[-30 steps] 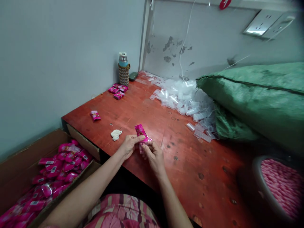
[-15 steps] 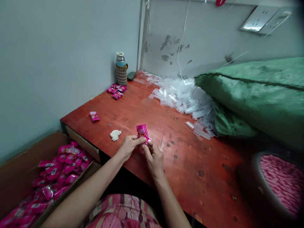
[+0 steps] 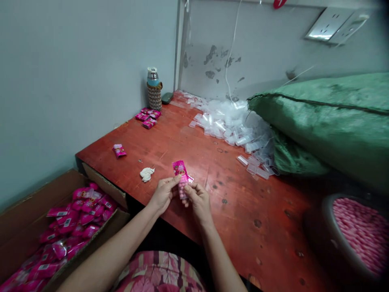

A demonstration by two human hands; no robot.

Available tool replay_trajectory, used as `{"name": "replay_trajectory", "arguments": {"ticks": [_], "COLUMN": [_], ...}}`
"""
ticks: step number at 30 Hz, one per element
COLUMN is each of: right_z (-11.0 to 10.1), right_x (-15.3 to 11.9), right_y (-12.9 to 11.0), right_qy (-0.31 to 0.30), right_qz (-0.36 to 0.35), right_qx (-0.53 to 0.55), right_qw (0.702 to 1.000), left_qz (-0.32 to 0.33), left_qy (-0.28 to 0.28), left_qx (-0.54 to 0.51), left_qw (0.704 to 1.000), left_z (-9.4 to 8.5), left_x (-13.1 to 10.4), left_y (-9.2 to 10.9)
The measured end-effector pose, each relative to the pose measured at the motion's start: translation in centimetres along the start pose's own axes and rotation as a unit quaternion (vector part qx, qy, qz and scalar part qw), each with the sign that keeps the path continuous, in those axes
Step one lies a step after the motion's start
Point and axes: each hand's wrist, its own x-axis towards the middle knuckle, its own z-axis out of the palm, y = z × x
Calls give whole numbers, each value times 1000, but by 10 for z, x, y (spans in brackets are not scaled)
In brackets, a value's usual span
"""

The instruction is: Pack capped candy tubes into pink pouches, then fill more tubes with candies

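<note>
Over the red table [image 3: 243, 211], a pink printed packet [image 3: 179, 167] and a clear case full of small pink balls [image 3: 182, 188] are held together, the packet at the case's far end. My left hand [image 3: 163, 194] pinches the packet where it meets the case, from the left. On the other side, my right hand [image 3: 199, 199] has its thumb and fingers closed on the clear case. A small shiny piece shows just right of the packet, too small to make out.
An open carton [image 3: 121, 197] of pink packets stands lower left. Clear empty cases [image 3: 219, 121] lie heaped near a green sack [image 3: 322, 109]. A bowl of pink balls [image 3: 360, 235] is at right. A bottle [image 3: 154, 91], several packets [image 3: 148, 123] and crumpled white tissue [image 3: 147, 174] lie left.
The clear case with pink balls now shows between my hands, where before the packet and fingers covered it. My left hand has shifted slightly down and left along the packet.
</note>
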Motion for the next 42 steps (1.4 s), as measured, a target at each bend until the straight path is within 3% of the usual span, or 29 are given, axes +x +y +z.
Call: {"name": "replay_trajectory", "arguments": {"ticks": [3,9,15,21,25,29,33,37,42], "right_z": [-1,2,1,3,4,4,1,-5,-7], "right_x": [2,-7,-6,-13,-11,-9,-15,-18,-13], "right_y": [0,0,2,2,6,10,10,8,10], "right_qy": [-1,53,6,50,40,49,49,68,32], "right_qz": [9,-91,-10,-146,-50,-4,-44,-110,-22], "right_qx": [-3,-137,-60,-220,-82,26,-66,-195,-48], "right_qw": [1000,985,998,963,995,998,996,972,998], "left_qz": [-15,-18,-1,-6,5,-19,-39,-77,-59], "left_qy": [-8,66,55,96,47,-6,12,60,61], "left_qx": [-12,24,17,10,17,6,23,28,21], "left_qw": [1000,997,998,995,999,1000,999,995,996], "left_z": [-1,2,3,2,2,0,-1,2,3], "left_x": [2,3,-2,1,-4,-9,-8,-6,-10], "left_y": [-2,-7,-6,-9,-16,-17,-10,-8,-15]}}
